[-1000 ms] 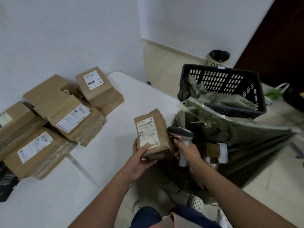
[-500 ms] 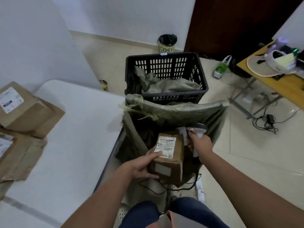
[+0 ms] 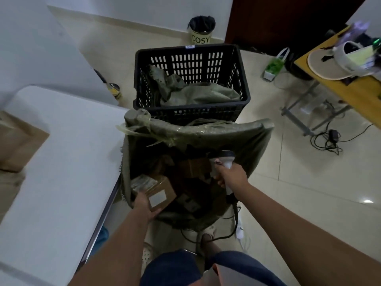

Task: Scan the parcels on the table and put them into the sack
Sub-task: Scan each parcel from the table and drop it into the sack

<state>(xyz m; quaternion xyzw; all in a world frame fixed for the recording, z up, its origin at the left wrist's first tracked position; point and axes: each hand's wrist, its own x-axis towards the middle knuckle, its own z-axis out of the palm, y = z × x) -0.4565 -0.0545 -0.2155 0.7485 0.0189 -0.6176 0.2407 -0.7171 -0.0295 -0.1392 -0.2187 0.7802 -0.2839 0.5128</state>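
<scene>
The small brown cardboard parcel with a white label (image 3: 159, 194) is sitting just inside the mouth of the open grey-green woven sack (image 3: 206, 133), at its near-left edge. The left hand (image 3: 144, 206) is holding it from below, with the fingers curled around its lower end. The right hand (image 3: 232, 174) is gripping the white handheld barcode scanner (image 3: 223, 162) over the sack's right side, and its black cable (image 3: 231, 228) is hanging down. The parcel is lying close to the rim, so I think it could slip outside, between the sack and the white table (image 3: 68, 162), when released. The cable could also catch on the sack edge.
</scene>
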